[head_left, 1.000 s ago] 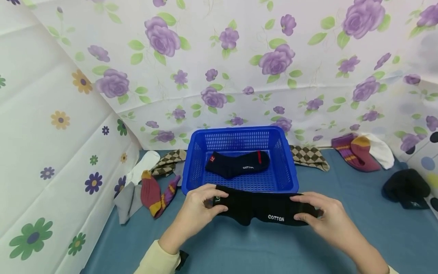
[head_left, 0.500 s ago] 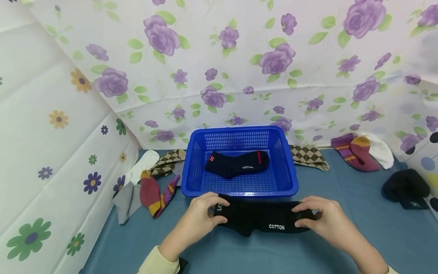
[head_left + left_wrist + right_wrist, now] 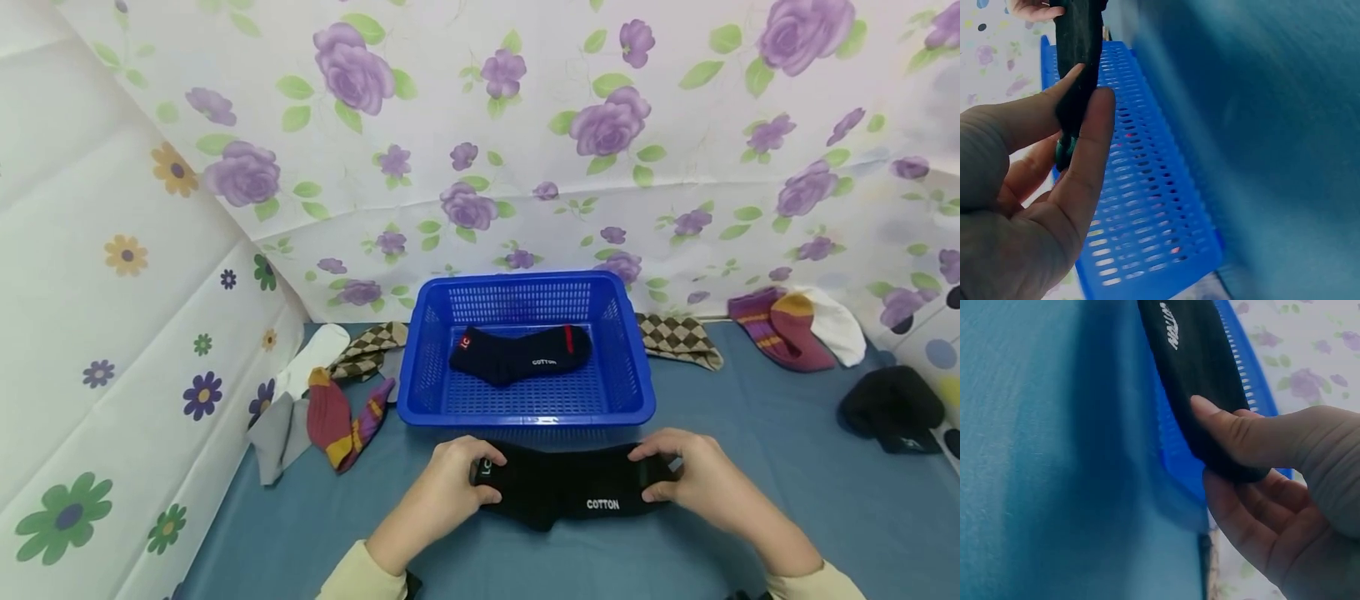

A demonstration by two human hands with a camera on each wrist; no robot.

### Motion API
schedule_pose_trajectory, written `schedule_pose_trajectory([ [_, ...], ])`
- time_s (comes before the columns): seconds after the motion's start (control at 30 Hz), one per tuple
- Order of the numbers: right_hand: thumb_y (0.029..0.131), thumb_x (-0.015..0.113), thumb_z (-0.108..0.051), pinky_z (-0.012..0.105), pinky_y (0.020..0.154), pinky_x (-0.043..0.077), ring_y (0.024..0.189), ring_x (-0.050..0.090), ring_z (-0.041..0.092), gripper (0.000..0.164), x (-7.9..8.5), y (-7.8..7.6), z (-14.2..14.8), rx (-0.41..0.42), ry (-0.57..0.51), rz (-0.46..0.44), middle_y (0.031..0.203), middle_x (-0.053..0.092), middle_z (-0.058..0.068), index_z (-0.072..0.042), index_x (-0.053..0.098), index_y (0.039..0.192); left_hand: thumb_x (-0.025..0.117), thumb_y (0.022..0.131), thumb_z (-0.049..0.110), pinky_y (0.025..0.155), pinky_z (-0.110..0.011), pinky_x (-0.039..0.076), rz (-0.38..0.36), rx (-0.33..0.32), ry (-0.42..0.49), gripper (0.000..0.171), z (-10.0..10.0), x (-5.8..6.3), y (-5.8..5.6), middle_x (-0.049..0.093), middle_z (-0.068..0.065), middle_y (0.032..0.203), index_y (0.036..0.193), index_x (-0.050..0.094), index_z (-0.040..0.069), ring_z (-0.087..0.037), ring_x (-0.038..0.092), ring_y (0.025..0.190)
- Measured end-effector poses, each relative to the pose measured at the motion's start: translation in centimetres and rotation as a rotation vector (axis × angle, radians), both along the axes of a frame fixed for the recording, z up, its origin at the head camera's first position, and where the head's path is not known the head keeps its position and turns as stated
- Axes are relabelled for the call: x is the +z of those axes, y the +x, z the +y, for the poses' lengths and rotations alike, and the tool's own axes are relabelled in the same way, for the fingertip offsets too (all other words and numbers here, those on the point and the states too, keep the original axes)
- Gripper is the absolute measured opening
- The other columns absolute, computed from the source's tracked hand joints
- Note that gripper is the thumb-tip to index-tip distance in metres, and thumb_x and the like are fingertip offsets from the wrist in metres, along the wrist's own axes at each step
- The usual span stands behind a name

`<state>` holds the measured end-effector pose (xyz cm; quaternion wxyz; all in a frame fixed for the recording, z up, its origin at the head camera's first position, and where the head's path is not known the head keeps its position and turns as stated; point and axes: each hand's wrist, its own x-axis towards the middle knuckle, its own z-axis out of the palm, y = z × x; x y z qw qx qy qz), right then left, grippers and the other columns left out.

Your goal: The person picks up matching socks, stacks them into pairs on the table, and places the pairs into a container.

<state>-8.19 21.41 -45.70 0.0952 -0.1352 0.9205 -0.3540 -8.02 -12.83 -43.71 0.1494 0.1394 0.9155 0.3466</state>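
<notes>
A black sock (image 3: 558, 483) with white COTTON lettering is stretched sideways between both hands, just in front of the blue basket. My left hand (image 3: 453, 483) pinches its cuff end, where a small LC label shows. At the toe end my right hand (image 3: 693, 479) pinches it between thumb and fingers. The left wrist view shows the sock (image 3: 1079, 56) edge-on, the thumb on one face and fingers on the other. Inside the blue basket (image 3: 525, 419) lies a dark sock (image 3: 517, 354) with a red label, a red stripe and the same lettering.
Left of the basket lie a white sock (image 3: 311, 358), a checkered sock (image 3: 367, 350), a maroon striped sock (image 3: 330, 417) and a grey sock (image 3: 277, 437). To its right are a checkered sock (image 3: 678, 340), a maroon sock (image 3: 783, 333), a white sock (image 3: 832, 325) and a black bundle (image 3: 892, 408).
Both hands have drawn the black sock toward the body and lower in the head view, from overlapping the basket's front rim to in front of it. The basket and other socks stay put.
</notes>
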Motion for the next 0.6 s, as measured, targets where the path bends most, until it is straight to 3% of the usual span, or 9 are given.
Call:
schedule_pose_trajectory([
  [0.23, 0.062, 0.086, -0.016, 0.037, 0.075, 0.051, 0.097, 0.058, 0.017, 0.04, -1.0, -1.2, -1.2, 0.0, 0.069, -0.078, 0.104, 0.066, -0.006, -0.027, 0.07, 0.097, 0.082, 0.069, 0.011, 0.048, -0.025, 0.038, -0.016, 0.028, -0.018, 0.032, -0.2, -1.8, -1.3, 0.054, -0.001, 0.06, 0.099, 0.07, 0.014, -0.011, 0.044, 0.051],
  [0.37, 0.06, 0.087, -0.013, 0.044, 0.08, 0.05, 0.098, 0.059, 0.018, 0.04, -1.6, -1.8, -1.8, -0.003, 0.111, -0.117, 0.103, 0.066, -0.004, -0.026, 0.07, 0.093, 0.082, 0.069, 0.013, 0.05, -0.027, 0.039, -0.064, 0.031, -0.036, 0.031, -0.3, -2.9, -1.7, 0.053, 0.0, 0.059, 0.098, 0.07, 0.015, -0.013, 0.045, 0.054],
  [0.6, 0.056, 0.087, -0.007, 0.035, 0.07, 0.047, 0.083, 0.056, 0.014, 0.039, -2.6, -2.4, -2.3, -0.019, 0.178, -0.121, 0.091, 0.065, -0.004, -0.021, 0.069, 0.089, 0.08, 0.071, 0.01, 0.052, -0.027, 0.039, -0.083, 0.006, -0.054, 0.032, -0.3, -3.9, -1.8, 0.053, 0.0, 0.062, 0.1, 0.068, 0.016, -0.012, 0.045, 0.057],
])
